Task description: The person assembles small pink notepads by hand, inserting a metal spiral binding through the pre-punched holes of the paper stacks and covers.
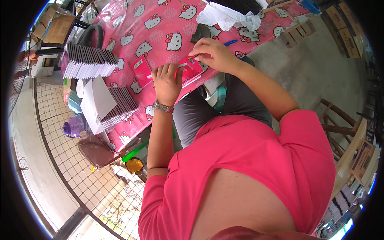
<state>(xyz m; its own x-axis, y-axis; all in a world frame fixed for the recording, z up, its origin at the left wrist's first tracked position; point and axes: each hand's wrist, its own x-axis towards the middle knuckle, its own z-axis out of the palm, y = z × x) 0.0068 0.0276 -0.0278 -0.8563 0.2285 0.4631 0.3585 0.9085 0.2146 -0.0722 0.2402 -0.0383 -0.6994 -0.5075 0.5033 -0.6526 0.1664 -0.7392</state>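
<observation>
My left hand [167, 83], with a metal watch [163, 107] at the wrist, rests palm down on a red booklet [192, 71] at the table's near edge. Its fingers are slightly bent and apart, the thumb off to the right. A thin pale strip [182, 65] shows beside that thumb; what it belongs to is unclear. Over the booklet's right end, my right hand [216, 55] has its fingers curled toward the thumb. Whatever is between those fingertips is too small to name. Another red booklet [141, 69] lies just left of my left hand.
A pink patterned cloth [170, 24] covers the table. Two stacks of notebooks [90, 62] stand at left, the nearer topped by a white sheet [96, 100]. A blue pen [231, 42] lies beyond my right hand, crumpled white paper [230, 18] farther back. A wooden chair [338, 120] stands right.
</observation>
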